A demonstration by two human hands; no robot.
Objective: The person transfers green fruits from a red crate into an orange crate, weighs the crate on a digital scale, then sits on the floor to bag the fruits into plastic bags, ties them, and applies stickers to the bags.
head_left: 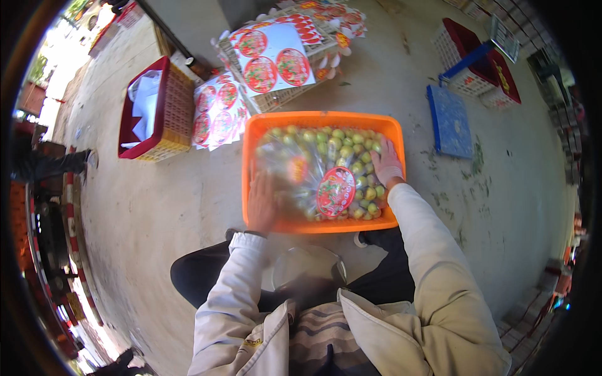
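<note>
An orange plastic crate (324, 228) stands on the floor in front of my crossed legs. Inside it lies a clear plastic bag (308, 152) full of round green fruit (345, 151). A round red label (336, 191) with printed fruit and writing shows on the bag, and a smaller red and yellow sticker (297, 169) is blurred beside it. My left hand (262, 202), blurred, rests flat with fingers extended at the bag's left side, by the crate wall. My right hand (388, 162) lies over the bag's right edge, its fingers pointing away from me; part of them touches the fruit.
Sheets of round red labels (273, 61) cover an upturned crate ahead. More label sheets (221, 110) lie near a red-lined basket (164, 113) holding white material. A blue platform scale (450, 121) and red-lined baskets (470, 70) stand right. Another person's leg (56, 163) shows left.
</note>
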